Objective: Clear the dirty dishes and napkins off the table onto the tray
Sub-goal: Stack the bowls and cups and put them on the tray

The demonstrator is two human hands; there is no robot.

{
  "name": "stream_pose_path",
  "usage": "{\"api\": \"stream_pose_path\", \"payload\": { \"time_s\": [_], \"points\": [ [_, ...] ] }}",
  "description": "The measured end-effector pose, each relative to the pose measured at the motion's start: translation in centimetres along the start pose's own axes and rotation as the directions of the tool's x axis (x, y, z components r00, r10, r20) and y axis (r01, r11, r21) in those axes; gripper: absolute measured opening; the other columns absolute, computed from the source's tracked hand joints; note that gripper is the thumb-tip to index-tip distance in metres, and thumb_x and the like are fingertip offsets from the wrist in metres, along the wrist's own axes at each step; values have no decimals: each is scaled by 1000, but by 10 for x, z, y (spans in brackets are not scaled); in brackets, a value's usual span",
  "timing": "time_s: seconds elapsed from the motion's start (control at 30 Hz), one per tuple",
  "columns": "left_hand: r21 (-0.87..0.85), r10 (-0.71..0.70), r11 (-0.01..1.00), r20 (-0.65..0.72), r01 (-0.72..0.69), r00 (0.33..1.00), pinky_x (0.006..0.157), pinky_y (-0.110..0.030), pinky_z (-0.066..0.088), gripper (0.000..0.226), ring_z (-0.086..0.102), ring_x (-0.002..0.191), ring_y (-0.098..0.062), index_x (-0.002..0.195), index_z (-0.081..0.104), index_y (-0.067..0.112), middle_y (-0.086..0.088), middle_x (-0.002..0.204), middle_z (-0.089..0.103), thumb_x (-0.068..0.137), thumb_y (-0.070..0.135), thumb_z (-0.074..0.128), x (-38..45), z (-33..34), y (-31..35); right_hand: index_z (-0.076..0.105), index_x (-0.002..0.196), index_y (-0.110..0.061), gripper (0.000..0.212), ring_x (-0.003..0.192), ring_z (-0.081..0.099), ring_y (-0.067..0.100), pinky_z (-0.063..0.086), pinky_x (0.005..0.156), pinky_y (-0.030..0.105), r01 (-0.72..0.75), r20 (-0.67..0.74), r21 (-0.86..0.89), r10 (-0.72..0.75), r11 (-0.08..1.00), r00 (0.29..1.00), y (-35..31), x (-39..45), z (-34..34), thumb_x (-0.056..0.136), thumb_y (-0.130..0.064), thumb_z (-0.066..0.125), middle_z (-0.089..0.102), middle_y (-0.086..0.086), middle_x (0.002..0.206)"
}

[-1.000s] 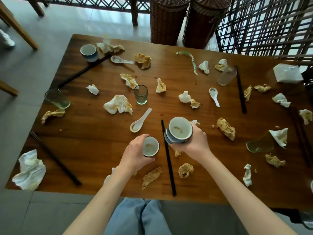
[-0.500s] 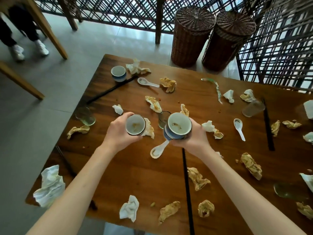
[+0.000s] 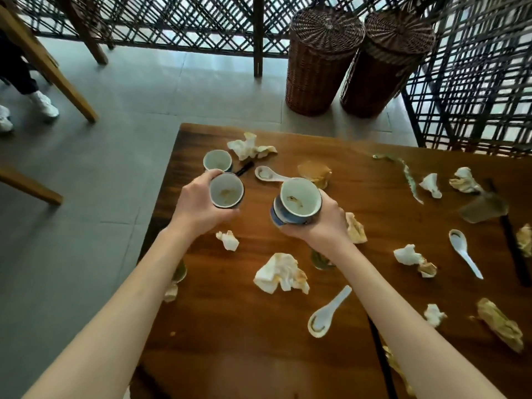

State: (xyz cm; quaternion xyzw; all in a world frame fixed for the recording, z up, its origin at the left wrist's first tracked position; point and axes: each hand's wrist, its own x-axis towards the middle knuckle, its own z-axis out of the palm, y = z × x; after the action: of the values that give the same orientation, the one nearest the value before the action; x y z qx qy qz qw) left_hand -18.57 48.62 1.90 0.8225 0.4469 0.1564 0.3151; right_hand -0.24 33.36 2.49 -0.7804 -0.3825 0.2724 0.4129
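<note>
My left hand (image 3: pixel 198 204) grips a small dirty white cup (image 3: pixel 226 190) and holds it above the wooden table (image 3: pixel 259 341). My right hand (image 3: pixel 324 223) holds a stack of blue-and-white bowls (image 3: pixel 298 201) in the air beside it. Another blue-rimmed cup (image 3: pixel 217 160) stands on the table just beyond my left hand. White spoons lie at the far side (image 3: pixel 269 174), near me (image 3: pixel 328 312) and on the right (image 3: pixel 465 251). Crumpled stained napkins (image 3: pixel 280 273) are scattered over the table. No tray is in view.
Two wicker baskets (image 3: pixel 322 59) stand on the floor behind the table against a dark lattice screen. Black chopsticks (image 3: pixel 515 249) and a tipped glass (image 3: pixel 483 207) lie at the right. A person's white shoes (image 3: pixel 43 103) and wooden furniture legs are at the far left.
Both hands have moved with their cups toward the table's far left corner. My view has swung up and left, bringing the far cup close to my left hand.
</note>
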Motion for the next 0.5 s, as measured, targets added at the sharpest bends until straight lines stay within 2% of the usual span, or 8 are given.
{"api": "stream_pose_path", "payload": {
  "time_s": [0.07, 0.13, 0.2, 0.33, 0.5],
  "points": [
    [-3, 8, 1000, 0, -8, 1000, 89, -27, 45, 88, 54, 112, -19, 132, 47, 15, -5, 126, 57, 57, 34, 89, 13, 1, -7, 55, 112, -32, 74, 90, 56, -7, 41, 65, 0, 2, -1, -10, -2, 1000, 1000, -2, 11, 8, 47, -31, 90, 60, -21, 99],
    [-7, 7, 1000, -5, -7, 1000, 89, -27, 46, 88, 54, 112, -18, 132, 47, 15, -5, 127, 57, 57, 35, 88, 25, 2, -15, 53, 110, -34, 73, 89, 54, -10, 40, 64, -1, -1, 7, -11, 1, 1000, 1000, -3, 21, 14, 48, -30, 90, 56, -27, 97],
    [-14, 10, 1000, -19, -11, 1000, 87, -25, 47, 87, 54, 111, -17, 131, 47, 16, -5, 126, 57, 57, 35, 88, 35, 3, -22, 55, 112, -30, 72, 90, 56, -4, 41, 64, 1, -10, 20, -18, 10, 1000, 1000, -2, 30, 20, 48, -28, 90, 58, -23, 98],
    [0, 14, 1000, -100, -14, 995, 80, -11, 38, 83, 53, 104, -9, 127, 52, 16, -3, 121, 61, 55, 38, 89, 55, 2, -34, 57, 115, -20, 73, 95, 56, 3, 40, 66, 3, -8, 41, -28, 9, 1000, 999, 2, 46, 30, 50, -26, 89, 62, -10, 105],
    [-10, -19, 1000, -149, 18, 989, 85, -19, 41, 82, 55, 108, -15, 126, 53, 17, -2, 121, 61, 56, 40, 88, 82, 2, -40, 57, 114, -24, 73, 95, 56, 4, 39, 66, 4, -12, 67, -36, 14, 999, 998, 6, 55, 36, 49, -26, 89, 61, -6, 107]
  ]
}}
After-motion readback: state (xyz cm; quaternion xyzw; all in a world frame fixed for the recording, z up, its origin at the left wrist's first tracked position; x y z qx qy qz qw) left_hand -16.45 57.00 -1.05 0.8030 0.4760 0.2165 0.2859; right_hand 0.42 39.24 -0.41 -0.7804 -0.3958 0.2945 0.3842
